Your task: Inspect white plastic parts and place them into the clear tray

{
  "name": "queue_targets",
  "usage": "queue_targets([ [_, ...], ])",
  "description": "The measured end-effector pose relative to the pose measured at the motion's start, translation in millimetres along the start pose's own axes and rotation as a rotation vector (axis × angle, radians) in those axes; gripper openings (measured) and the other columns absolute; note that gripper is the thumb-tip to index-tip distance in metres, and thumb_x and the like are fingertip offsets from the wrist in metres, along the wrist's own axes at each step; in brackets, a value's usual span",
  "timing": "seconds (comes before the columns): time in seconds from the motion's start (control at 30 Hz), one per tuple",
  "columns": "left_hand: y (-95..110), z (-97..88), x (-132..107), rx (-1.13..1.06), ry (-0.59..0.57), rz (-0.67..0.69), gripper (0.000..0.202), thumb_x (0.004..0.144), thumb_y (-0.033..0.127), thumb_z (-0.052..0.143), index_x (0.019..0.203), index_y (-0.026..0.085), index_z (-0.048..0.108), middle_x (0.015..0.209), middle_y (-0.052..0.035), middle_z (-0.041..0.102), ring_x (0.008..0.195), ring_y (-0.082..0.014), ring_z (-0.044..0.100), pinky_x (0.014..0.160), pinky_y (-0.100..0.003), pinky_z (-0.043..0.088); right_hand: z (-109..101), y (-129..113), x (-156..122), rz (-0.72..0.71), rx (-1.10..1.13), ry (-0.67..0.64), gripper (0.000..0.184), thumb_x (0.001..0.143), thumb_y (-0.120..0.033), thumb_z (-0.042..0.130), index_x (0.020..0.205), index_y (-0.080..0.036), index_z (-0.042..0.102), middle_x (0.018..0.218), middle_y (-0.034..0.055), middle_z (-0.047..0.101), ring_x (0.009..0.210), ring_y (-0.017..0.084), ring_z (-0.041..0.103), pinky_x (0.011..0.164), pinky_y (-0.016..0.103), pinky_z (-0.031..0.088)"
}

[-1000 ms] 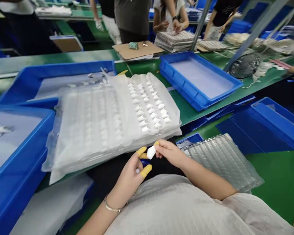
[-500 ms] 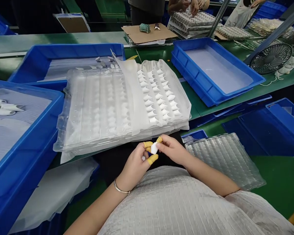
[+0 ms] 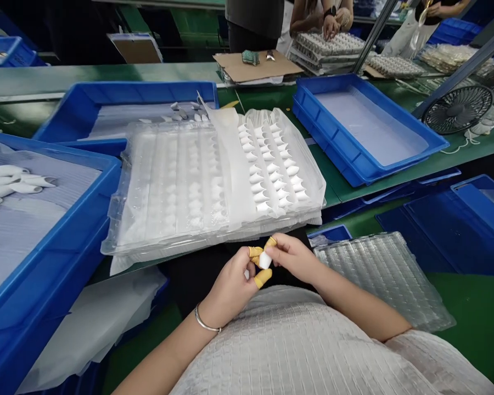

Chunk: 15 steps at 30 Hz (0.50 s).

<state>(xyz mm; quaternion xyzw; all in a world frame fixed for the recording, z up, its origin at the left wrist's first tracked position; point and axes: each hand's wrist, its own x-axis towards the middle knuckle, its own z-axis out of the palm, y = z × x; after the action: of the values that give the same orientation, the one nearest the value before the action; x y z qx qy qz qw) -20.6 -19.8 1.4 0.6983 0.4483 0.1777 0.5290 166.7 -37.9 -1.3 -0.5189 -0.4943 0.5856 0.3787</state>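
Observation:
My left hand (image 3: pixel 233 285) and my right hand (image 3: pixel 294 257) meet close to my body, both wearing yellow finger cots. Between their fingertips they pinch one small white plastic part (image 3: pixel 264 260). Just beyond the hands lies a clear blister tray (image 3: pixel 181 181) under a plastic film, with rows of white parts (image 3: pixel 269 167) showing in its right columns. A stack of empty clear trays (image 3: pixel 381 277) sits right of my right hand.
A blue bin (image 3: pixel 45 263) at the left holds a few white parts on a grey sheet. Another blue bin (image 3: pixel 82 107) lies behind the tray, and one with a white liner (image 3: pixel 395 159) at the right. A small fan (image 3: pixel 456 109) stands far right. Other people work across the green table.
The view has tilted down and steadied. Both hands stay together on the white part, turning it slightly between the fingertips.

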Motion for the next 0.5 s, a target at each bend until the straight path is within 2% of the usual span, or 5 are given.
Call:
queue_targets([
  [0.1,-2.8,-5.1,-0.5,-0.133,-0.012,0.042,0.031,0.082,0.026,0.063,0.111,0.020,0.054,0.077,0.0043,0.052,0.062,-0.0097,0.045,0.060,-0.023,0.039,-9.9,-27.1,-2.0,-0.013,-0.098,-0.046,0.034,0.088,-0.048,0.063,0.076,-0.017,0.057,0.069,-0.0006,0.055,0.062,0.012,0.050,0.057,0.025,0.039],
  [0.23,-8.7,-12.1,0.6,-0.270,-0.016,0.034,0.039,0.084,0.024,0.061,0.121,0.020,0.053,0.091,-0.0006,0.056,0.067,-0.0102,0.046,0.064,-0.024,0.041,-26.6,-92.8,22.5,-0.111,-0.111,-0.084,0.029,0.088,-0.043,0.063,0.077,-0.017,0.058,0.067,-0.0003,0.057,0.062,0.013,0.052,0.058,0.025,0.041],
  [0.3,-12.3,-14.7,0.8,-0.274,-0.018,0.007,0.032,0.084,0.023,0.059,0.116,0.019,0.058,0.087,-0.0001,0.056,0.068,-0.0106,0.045,0.065,-0.024,0.041,-27.8,-126.8,57.4,-0.172,-0.132,-0.042,0.026,0.087,-0.039,0.064,0.074,-0.018,0.057,0.066,-0.0003,0.058,0.061,0.012,0.053,0.058,0.024,0.041],
  [0.37,-16.8,-17.2,-0.1,-0.266,-0.031,0.001,0.027,0.083,0.022,0.059,0.110,0.019,0.062,0.082,0.0009,0.055,0.067,-0.0103,0.043,0.063,-0.023,0.039,-22.8,-153.2,106.6,-0.173,-0.143,0.001,0.023,0.086,-0.035,0.063,0.072,-0.018,0.056,0.067,0.0001,0.060,0.059,0.011,0.054,0.055,0.023,0.041],
  [0.5,-28.2,-20.4,-3.7,-0.286,-0.065,-0.009,0.032,0.078,0.026,0.065,0.109,0.017,0.064,0.080,0.0011,0.056,0.063,-0.0085,0.044,0.058,-0.020,0.037,0.2,-182.9,206.9,-0.037,-0.174,0.232,0.018,0.083,-0.027,0.065,0.071,-0.015,0.059,0.074,0.0054,0.067,0.059,0.011,0.059,0.052,0.021,0.040],
])
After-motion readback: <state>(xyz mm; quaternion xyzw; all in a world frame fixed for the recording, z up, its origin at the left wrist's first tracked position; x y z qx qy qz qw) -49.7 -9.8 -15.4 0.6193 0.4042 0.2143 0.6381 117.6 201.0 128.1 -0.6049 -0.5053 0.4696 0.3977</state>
